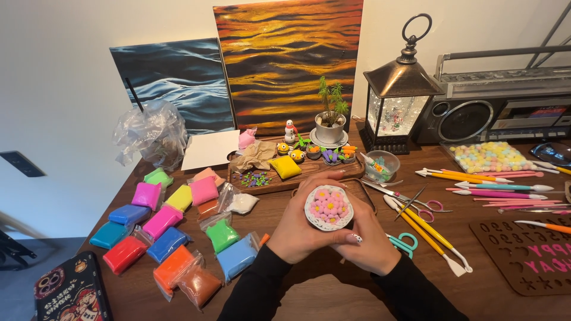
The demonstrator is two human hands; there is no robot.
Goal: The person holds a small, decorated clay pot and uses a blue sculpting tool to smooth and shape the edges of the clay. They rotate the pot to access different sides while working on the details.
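Pink clay flowers fill a small white scalloped cup (329, 207), held up over the brown wooden table (309, 297) near its front edge. Left hand (297, 229) and right hand (366, 235) both wrapped around it from either side, fingers closed on its sides. Bagged clay packs (169, 238) lie to the left, teal scissors (406, 244) just right, sculpting tools (428, 229) beyond.

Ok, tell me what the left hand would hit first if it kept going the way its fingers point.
The left hand already cups the small white cup of pink balls; past that, probably the right hand on the cup's other side.
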